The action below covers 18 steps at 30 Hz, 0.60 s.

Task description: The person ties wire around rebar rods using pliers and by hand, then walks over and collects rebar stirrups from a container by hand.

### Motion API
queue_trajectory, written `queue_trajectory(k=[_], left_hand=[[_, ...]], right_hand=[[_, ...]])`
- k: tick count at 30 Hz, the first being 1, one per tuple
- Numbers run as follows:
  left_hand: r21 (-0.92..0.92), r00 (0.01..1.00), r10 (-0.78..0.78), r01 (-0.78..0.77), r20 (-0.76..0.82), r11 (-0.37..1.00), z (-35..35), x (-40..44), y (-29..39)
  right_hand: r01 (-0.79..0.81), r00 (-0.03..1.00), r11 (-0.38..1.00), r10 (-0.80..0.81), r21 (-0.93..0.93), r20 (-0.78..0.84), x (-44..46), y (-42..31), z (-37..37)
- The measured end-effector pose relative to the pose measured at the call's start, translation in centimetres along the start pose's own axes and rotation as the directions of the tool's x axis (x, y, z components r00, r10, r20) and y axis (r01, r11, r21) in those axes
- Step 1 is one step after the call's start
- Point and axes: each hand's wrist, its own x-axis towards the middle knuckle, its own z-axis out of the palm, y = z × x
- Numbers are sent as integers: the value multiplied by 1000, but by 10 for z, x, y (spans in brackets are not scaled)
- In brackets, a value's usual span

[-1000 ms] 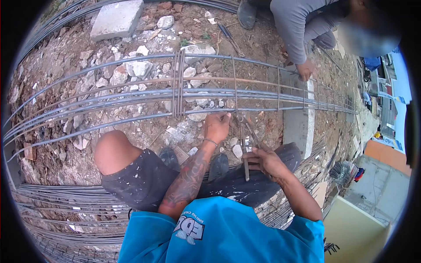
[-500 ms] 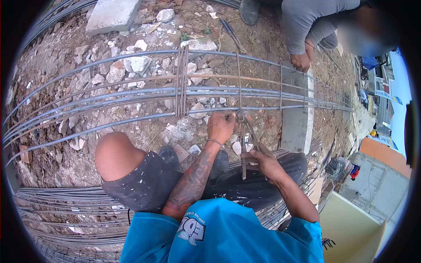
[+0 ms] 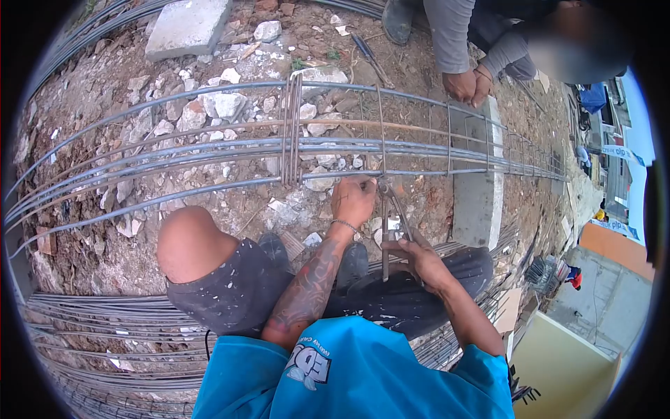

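I have the left hand [image 3: 354, 199] curled together below the near bar [image 3: 419, 172], twelve o'clock from it, contents unclear; the right hand [image 3: 417, 262] grips pincers [image 3: 385, 237] at four o'clock. Seemingly I'm seating them; next calls for squeezing.

A single view looks from the person's head, forward and steeply down. It sits close above the body: the blue shirt [image 3: 370, 370] fills the bottom centre of the frame, and a bare knee [image 3: 190, 244] looms left of centre. Steel bars [image 3: 335, 149] cross the middle, bowed by the very wide lens, whose round picture darkens at the corners. A co-worker's grey sleeve [image 3: 449, 38] lies farther off, upper right; sky [image 3: 641, 119] shows sideways along the right edge.
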Motion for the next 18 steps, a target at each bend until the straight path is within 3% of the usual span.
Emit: queue_trajectory(k=[5, 7, 14, 16, 18], left_hand=[[22, 996, 68, -67, -53, 997, -3, -6, 7], [107, 973, 190, -177, -129, 978, 0, -7, 4], [57, 993, 101, -98, -57, 994, -5, -7, 9], [-6, 1000, 0, 0, 15, 1000, -8, -8, 14], [11, 1000, 27, -27, -7, 1000, -4, -6, 8]], right_hand=[[-78, 996, 997, 78, 14, 33, -2, -14, -5], [-92, 994, 994, 88, 54, 69, -2, -15, -4], [-37, 999, 997, 38, 69, -14, -2, -12, 0], [-32, 999, 995, 34, 99, -15, -4, -15, 1], [-40, 999, 996, 42, 76, -22, -5, -19, 2]])
